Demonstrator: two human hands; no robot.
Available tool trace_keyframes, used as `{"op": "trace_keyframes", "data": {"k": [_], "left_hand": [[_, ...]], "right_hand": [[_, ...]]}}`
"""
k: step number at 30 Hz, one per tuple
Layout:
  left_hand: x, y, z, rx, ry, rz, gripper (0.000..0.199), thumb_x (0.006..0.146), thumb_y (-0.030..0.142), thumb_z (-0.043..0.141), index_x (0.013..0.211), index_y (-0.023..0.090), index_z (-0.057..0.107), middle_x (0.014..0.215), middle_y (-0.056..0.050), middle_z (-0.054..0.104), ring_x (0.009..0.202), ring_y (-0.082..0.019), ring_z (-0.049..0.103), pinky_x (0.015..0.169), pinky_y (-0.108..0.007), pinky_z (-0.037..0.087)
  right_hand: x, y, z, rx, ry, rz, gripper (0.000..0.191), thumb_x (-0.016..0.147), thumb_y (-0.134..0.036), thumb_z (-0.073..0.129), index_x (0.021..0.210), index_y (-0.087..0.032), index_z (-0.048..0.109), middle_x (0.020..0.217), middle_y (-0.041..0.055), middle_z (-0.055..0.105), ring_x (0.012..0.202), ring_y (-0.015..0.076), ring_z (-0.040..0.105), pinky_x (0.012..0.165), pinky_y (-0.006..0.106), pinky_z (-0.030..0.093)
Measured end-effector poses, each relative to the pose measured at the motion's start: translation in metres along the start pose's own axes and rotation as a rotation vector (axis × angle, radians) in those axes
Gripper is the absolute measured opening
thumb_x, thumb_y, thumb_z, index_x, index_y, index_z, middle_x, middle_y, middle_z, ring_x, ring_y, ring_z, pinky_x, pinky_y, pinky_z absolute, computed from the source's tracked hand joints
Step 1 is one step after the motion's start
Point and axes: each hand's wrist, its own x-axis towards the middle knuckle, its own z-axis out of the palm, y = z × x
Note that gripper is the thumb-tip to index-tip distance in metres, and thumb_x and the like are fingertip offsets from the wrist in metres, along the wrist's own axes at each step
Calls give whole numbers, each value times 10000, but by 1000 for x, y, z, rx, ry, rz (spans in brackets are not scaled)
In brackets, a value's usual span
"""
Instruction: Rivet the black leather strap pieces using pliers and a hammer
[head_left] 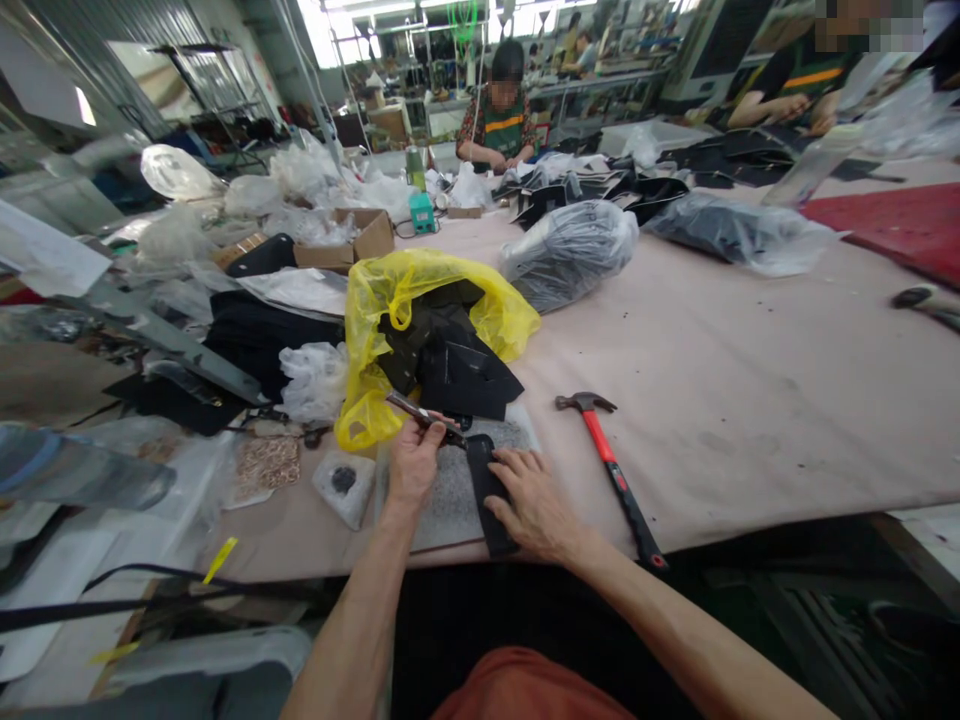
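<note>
My left hand [417,462] is closed around a dark metal hand tool that looks like pliers [414,407]. Its tip reaches the upper end of a black strip-shaped piece [486,492]. On that piece my right hand [536,502] lies flat, fingers spread along its right edge. Beneath both is a speckled grey-white slab [448,497]. Just beyond, black cut pieces [461,365] spill from a yellow plastic bag [442,265]. To the right of my right hand rests a claw hammer [611,465] with a red and black handle.
Left of the slab sit a white block with a dark centre [343,482] and a heap of small copper-coloured parts [268,465]. Wrapped bundles [574,250], a cardboard box [367,238] and a red sheet [892,225] lie farther back. Two people work across the table [720,400].
</note>
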Motion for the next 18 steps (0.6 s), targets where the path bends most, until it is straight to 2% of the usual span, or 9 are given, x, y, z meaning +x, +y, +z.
{"op": "trace_keyframes", "data": {"k": [2,5,12,18], "left_hand": [[6,-8,6,84,-31,31,301,797,408,710,959,173,615,883,-39,715,840,-187,690,809,-331,554],[7,-20,12,235,-68,81,236,831,369,670,961,175,635,905,-47,721,866,-186,684,850,-324,530],[-5,-28,18,452,-123,117,195,879,328,598,972,171,668,958,-60,725,888,-186,669,824,-296,513],[-8,-33,16,522,-176,111,196,880,289,591,1013,174,677,1008,-69,725,905,-196,676,852,-318,519]], "right_hand": [[-6,-3,7,-36,-23,-14,501,872,-391,611,1321,-174,565,1471,133,463,1360,336,359,1144,561,228],[-9,-4,14,-46,-41,-9,592,862,-431,615,1382,-165,519,1524,125,408,1408,346,293,1170,578,167],[-11,-4,20,-53,-32,-3,628,877,-431,576,1427,-143,480,1547,150,372,1429,373,268,1180,598,135],[-13,-3,21,-37,-24,-10,683,873,-446,579,1454,-114,444,1557,180,343,1445,380,248,1186,603,123]]}}
